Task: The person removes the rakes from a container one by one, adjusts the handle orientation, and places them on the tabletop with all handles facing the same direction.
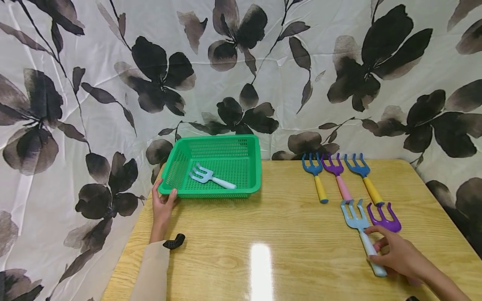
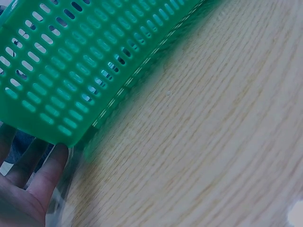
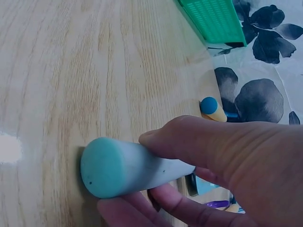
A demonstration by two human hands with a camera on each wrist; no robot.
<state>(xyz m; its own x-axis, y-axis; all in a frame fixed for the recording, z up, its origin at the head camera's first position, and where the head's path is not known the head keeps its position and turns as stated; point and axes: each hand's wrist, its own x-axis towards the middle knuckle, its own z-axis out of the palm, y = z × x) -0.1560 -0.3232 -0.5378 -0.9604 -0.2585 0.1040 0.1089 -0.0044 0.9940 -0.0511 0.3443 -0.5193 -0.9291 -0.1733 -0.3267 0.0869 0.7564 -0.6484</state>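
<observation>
At the left of the head view, my left hand (image 1: 162,211) grips the near left corner of a green plastic basket (image 1: 257,167). Its fingertips meet the perforated basket wall (image 2: 71,75) in the left wrist view. Inside the basket lies one light blue hand fork (image 1: 222,182). My right hand (image 1: 401,254) pinches the handle of a second light blue hand fork (image 1: 363,234), its tines facing away from me. The rounded handle end (image 3: 102,168) shows up close in the right wrist view, with the thumb on top and fingers beneath.
Beyond the right hand lie a blue fork with yellow handle (image 1: 320,188), a purple fork with pink handle (image 1: 342,186) and another blue-and-yellow fork (image 1: 372,190). A purple fork head (image 1: 391,223) sits beside the held fork. Floral cloth (image 1: 293,83) hangs behind the wooden table (image 1: 301,242).
</observation>
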